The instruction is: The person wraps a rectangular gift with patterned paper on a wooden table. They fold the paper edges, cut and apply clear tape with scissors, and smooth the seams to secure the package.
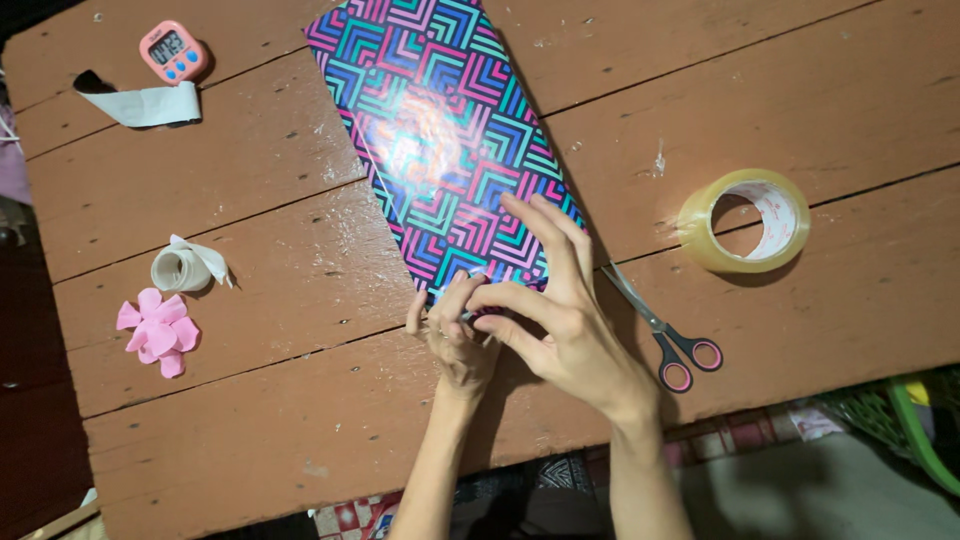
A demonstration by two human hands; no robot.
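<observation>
**Both hands at the near end of the wrapped parcel**

Going from the left: a pink digital timer (172, 50) sat at the far left corner of the wooden table (250, 420), with a strip of white paper (148, 103) just beside it. Nearer to you lay a small roll of white ribbon (184, 268) and, just beside that, a pink paper flower (158, 332).

In the middle, the parcel wrapped in glossy paper (440, 130) lay flat, running from the far edge down towards you. The paper carried a maze of angular lines in blue, teal, pink and purple on black, with a sheen across the centre.

Your left hand (455, 335) was pinched on the near end of the wrapping, fingertips closed on the fold. Your right hand (555, 300) overlapped it, thumb and forefinger pinching the same fold while the other fingers lay spread on the paper. I judged the wrap to be thin, light and slippery, easily creased or torn, so the folded edge was the place to grip.

To the right, scissors with pink and black handles (665, 335) lay touching the parcel's near corner, and a roll of clear tape (745, 220) stood well apart.
</observation>
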